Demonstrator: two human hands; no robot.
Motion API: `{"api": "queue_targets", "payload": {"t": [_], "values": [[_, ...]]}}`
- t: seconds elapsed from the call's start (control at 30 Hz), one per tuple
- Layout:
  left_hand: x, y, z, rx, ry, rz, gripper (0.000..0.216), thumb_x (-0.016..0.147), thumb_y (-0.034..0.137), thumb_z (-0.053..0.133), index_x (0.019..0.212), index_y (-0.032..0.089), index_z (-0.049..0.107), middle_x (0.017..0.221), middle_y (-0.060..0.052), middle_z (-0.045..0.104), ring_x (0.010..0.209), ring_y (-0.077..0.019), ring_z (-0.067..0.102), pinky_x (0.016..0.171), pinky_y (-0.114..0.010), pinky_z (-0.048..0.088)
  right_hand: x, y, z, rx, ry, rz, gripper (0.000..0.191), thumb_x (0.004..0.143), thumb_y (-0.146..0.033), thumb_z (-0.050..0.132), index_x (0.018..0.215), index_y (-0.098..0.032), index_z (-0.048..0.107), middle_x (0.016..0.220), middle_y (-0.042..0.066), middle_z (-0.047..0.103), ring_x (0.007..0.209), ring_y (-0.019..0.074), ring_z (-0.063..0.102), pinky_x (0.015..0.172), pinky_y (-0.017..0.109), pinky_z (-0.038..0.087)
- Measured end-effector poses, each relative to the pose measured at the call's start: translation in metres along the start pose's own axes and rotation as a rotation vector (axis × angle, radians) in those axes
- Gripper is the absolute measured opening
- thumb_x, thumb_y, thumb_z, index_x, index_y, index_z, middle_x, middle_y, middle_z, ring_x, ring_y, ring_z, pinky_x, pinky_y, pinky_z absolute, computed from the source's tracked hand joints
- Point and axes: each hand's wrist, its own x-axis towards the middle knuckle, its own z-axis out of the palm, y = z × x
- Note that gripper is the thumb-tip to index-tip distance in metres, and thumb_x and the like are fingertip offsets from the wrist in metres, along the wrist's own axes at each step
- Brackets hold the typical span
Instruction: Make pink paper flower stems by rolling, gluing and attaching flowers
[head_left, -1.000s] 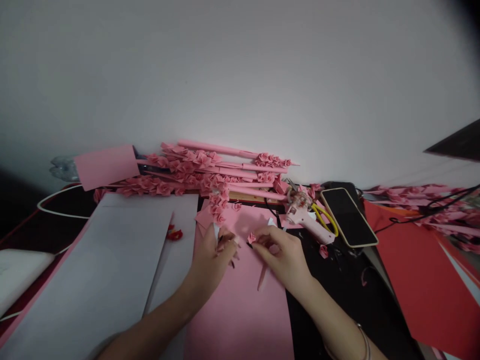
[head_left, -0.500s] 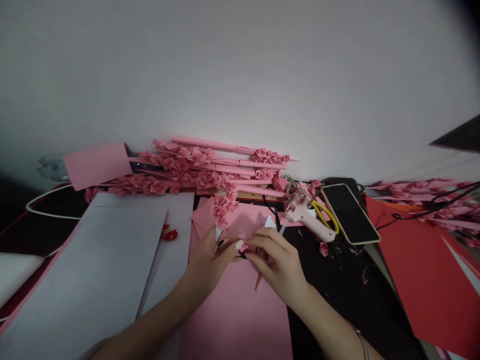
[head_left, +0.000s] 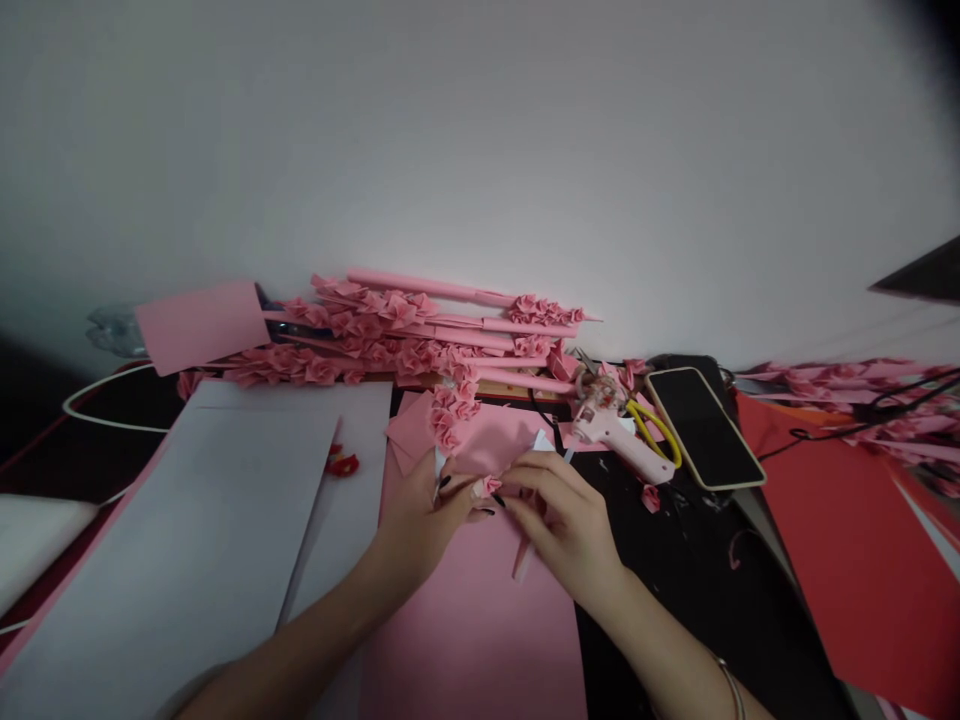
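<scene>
At the back left corner of the worktop (head_left: 690,600), a clear plastic bottle (head_left: 116,332) lies partly behind a curved pink card (head_left: 201,328); its contents cannot be made out. A white block (head_left: 41,545) sits by the left edge, below a looping white cable (head_left: 75,400). Large white sheets (head_left: 247,500) cover the left part, with a red scrap (head_left: 343,465) on them. Along the back edge lie pink paper-flower stems (head_left: 397,305), heaped together.

Near the middle, the left hand (head_left: 420,495) is closed, pinching a small pink flower (head_left: 490,485) at the fingertips, above a pink sheet (head_left: 480,620). A spray of pink flowers (head_left: 450,415) rises just behind that hand. The right hand (head_left: 566,515) is narrow, fingertips at the flower's right side; whether they grip it cannot be told. A folded strip (head_left: 520,560) shows below its fingers.

Farther right, toward the back edge, are a pale pink glue gun (head_left: 622,440), a yellow handle (head_left: 660,430) beside it, a loose bud (head_left: 650,497) and a dark-screened phone (head_left: 705,425). Red sheets (head_left: 832,540) lie along the right edge, with more pink stems (head_left: 840,370) behind.
</scene>
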Motion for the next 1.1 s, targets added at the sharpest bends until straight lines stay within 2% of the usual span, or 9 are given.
{"api": "queue_targets", "payload": {"t": [0.13,0.3,0.47,0.7,0.83,0.9,0.97,1.03,1.1], "values": [[-0.002,0.005,0.003,0.023,0.027,-0.031,0.032,0.07,0.026,0.07,0.092,0.019,0.048,0.082,0.003,0.059,0.08,-0.0144,0.065,0.072,-0.03,0.059,-0.001,-0.001,0.0,-0.003,-0.01,0.005,0.017,0.084,-0.004,0.056,0.092,-0.017,0.063,0.092,0.007,0.059,0.084,0.0143,0.058,0.072,0.025,0.049],[-0.005,0.008,0.003,0.096,0.016,-0.021,0.024,0.073,0.028,0.067,0.078,0.018,0.045,0.079,0.003,0.056,0.076,-0.0133,0.064,0.072,-0.03,0.059,-0.001,-0.002,0.001,-0.013,-0.022,0.001,0.017,0.085,-0.005,0.054,0.093,-0.018,0.063,0.091,0.006,0.059,0.084,0.0147,0.058,0.073,0.025,0.048],[-0.005,0.002,0.001,0.183,-0.004,0.026,0.024,0.075,0.032,0.064,0.085,0.019,0.046,0.08,0.002,0.054,0.083,-0.016,0.062,0.077,-0.034,0.059,-0.002,-0.001,0.001,0.007,-0.027,0.021,0.017,0.085,-0.004,0.055,0.09,-0.018,0.064,0.091,0.006,0.058,0.084,0.014,0.058,0.071,0.025,0.049],[-0.006,-0.003,-0.005,0.277,-0.071,0.093,0.019,0.086,0.037,0.053,0.087,0.019,0.047,0.089,-0.002,0.06,0.086,-0.0173,0.064,0.083,-0.038,0.057,-0.002,0.003,0.002,-0.016,0.042,0.063,0.017,0.082,-0.003,0.056,0.079,-0.019,0.063,0.092,0.005,0.056,0.081,0.0138,0.059,0.067,0.025,0.049],[-0.007,-0.002,-0.007,0.339,-0.074,0.141,0.014,0.09,0.032,0.047,0.092,0.019,0.048,0.098,-0.006,0.064,0.089,-0.0192,0.065,0.077,-0.035,0.056,0.0,0.002,-0.002,-0.085,0.171,0.056,0.018,0.082,-0.004,0.056,0.08,-0.02,0.065,0.09,0.005,0.057,0.085,0.0162,0.059,0.072,0.03,0.05],[-0.009,0.001,-0.008,0.428,-0.065,0.167,0.015,0.091,0.033,0.043,0.087,0.019,0.047,0.088,-0.005,0.065,0.075,-0.0172,0.065,0.064,-0.031,0.053,0.0,-0.001,-0.005,-0.113,0.259,0.04,0.019,0.082,-0.004,0.056,0.081,-0.021,0.065,0.089,0.004,0.057,0.084,0.0166,0.059,0.071,0.031,0.05],[-0.012,0.004,-0.008,0.567,-0.067,0.202,0.02,0.093,0.033,0.037,0.079,0.02,0.044,0.069,0.001,0.059,0.058,-0.014,0.057,0.054,-0.028,0.044,-0.001,-0.005,-0.008,-0.15,0.335,-0.003,0.019,0.081,-0.004,0.058,0.082,-0.021,0.065,0.089,0.004,0.057,0.083,0.0164,0.058,0.071,0.032,0.05],[-0.016,0.007,-0.007,0.703,-0.075,0.236,0.026,0.094,0.032,0.031,0.072,0.022,0.038,0.055,0.005,0.049,0.05,-0.0128,0.048,0.052,-0.028,0.037,-0.002,-0.008,-0.011,-0.2,0.393,-0.056,0.021,0.08,-0.002,0.06,0.085,-0.022,0.065,0.09,0.003,0.056,0.083,0.0161,0.057,0.071,0.032,0.049],[-0.018,0.008,-0.007,0.801,-0.094,0.249,0.026,0.095,0.029,0.027,0.07,0.023,0.033,0.052,0.006,0.043,0.05,-0.0135,0.045,0.054,-0.028,0.033,-0.004,-0.01,-0.014,-0.246,0.436,-0.095,0.023,0.078,-0.002,0.062,0.088,-0.023,0.065,0.091,0.003,0.056,0.083,0.0162,0.057,0.072,0.033,0.049]]}}
